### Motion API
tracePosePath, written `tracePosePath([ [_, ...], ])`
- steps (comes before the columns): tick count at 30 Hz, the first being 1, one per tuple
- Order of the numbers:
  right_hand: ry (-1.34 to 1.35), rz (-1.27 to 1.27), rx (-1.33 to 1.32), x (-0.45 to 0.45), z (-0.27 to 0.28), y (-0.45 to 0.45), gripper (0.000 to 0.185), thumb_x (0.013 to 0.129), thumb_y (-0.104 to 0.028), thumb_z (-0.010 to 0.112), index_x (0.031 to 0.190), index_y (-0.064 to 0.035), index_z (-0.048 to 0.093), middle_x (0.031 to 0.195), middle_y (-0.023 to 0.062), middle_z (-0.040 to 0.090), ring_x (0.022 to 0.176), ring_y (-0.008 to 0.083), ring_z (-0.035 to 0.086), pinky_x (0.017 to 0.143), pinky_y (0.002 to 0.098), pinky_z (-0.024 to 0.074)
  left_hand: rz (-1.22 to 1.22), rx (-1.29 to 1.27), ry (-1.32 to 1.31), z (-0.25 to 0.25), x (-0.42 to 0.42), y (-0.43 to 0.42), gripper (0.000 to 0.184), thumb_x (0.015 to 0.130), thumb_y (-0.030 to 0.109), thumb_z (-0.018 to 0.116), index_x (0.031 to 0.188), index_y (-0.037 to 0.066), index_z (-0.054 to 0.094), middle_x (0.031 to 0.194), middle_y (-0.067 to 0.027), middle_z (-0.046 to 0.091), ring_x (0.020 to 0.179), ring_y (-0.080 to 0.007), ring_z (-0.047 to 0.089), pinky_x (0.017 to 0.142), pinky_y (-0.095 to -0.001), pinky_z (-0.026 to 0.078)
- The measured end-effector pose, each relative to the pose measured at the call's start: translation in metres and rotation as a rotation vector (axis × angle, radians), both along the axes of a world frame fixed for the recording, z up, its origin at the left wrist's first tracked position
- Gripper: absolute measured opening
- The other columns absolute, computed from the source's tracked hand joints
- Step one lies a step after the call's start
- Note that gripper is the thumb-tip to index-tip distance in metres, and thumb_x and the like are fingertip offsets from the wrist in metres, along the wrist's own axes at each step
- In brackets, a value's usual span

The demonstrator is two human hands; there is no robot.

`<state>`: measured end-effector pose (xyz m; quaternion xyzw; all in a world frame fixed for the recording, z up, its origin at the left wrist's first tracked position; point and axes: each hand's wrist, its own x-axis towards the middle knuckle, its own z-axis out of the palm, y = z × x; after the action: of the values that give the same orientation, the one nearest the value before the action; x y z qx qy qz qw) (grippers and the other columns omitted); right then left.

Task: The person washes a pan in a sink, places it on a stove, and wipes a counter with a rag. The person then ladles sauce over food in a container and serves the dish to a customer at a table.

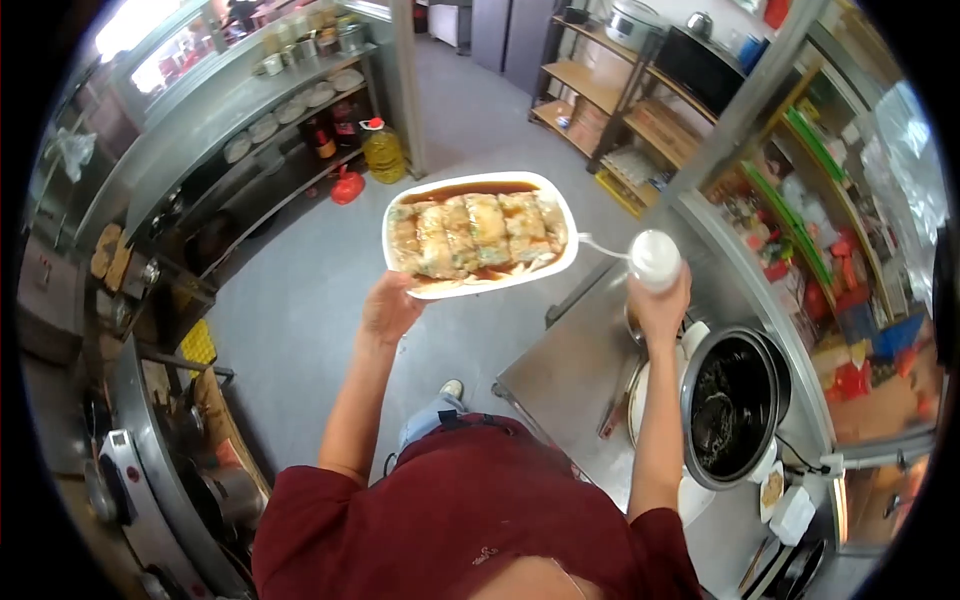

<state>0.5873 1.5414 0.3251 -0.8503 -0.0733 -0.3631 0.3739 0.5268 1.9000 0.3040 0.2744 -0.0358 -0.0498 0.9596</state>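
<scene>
My left hand (391,308) grips the lower left rim of a white oval dish (571,250), its thumb over the edge. In the dish lie several browned, rolled food pieces (480,232) in dark brown sauce. To the right, my right hand (660,308) is closed around a white round container (655,258), whose contents are hard to make out. A thin white handle or strip (605,246) runs between the container and the dish's right edge. Both items are held up in the air above the floor.
Below my right arm is a steel counter (570,372) with a large dark pot (728,410). Steel shelving (270,120) stands at the left, with an oil jug (383,152) on the floor beside it. Wooden racks (590,85) stand at the back right.
</scene>
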Motion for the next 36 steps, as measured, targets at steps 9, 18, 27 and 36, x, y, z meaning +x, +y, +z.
tracePosePath([
  [9,-0.165,0.158,-1.077,0.000,0.169,0.038,0.047,0.048,-0.009,0.070,0.091,-0.0085,0.050,0.086,0.0040,0.052,0.089,0.0204,0.049,0.091,0.0405,0.0317,-0.012,0.049,0.018,0.005,0.005,-0.002,0.059,0.067,0.013,0.058,0.119,-0.003,0.035,0.115,-0.0150,0.048,0.102,-0.0252,0.052,0.085,-0.0365,0.045],
  [18,-0.512,0.064,-1.491,0.013,0.191,0.094,0.013,0.069,-0.014,0.053,0.080,-0.0076,0.055,0.079,0.0040,0.053,0.086,0.0185,0.051,0.090,0.0372,0.0320,-0.087,0.058,0.018,-0.009,0.009,0.004,0.060,0.067,0.015,0.056,0.121,-0.003,0.035,0.118,-0.0139,0.046,0.108,-0.0258,0.045,0.092,-0.0388,0.035],
  [27,-0.515,-0.029,-1.564,0.018,0.219,0.073,0.010,0.070,-0.013,0.052,0.079,-0.0086,0.056,0.077,0.0045,0.054,0.085,0.0193,0.052,0.091,0.0368,0.0311,-0.085,0.068,-0.034,-0.011,0.006,0.003,0.058,0.070,0.016,0.055,0.120,-0.004,0.035,0.118,-0.0138,0.046,0.108,-0.0248,0.045,0.092,-0.0367,0.036],
  [36,-0.528,-0.124,-1.485,-0.005,0.235,0.081,0.017,0.068,-0.011,0.052,0.084,-0.0078,0.053,0.080,0.0035,0.052,0.084,0.0178,0.050,0.085,0.0337,0.0337,-0.066,0.034,-0.019,-0.006,0.006,0.002,0.057,0.069,0.014,0.055,0.120,-0.003,0.036,0.117,-0.0132,0.047,0.107,-0.0261,0.046,0.092,-0.0369,0.036],
])
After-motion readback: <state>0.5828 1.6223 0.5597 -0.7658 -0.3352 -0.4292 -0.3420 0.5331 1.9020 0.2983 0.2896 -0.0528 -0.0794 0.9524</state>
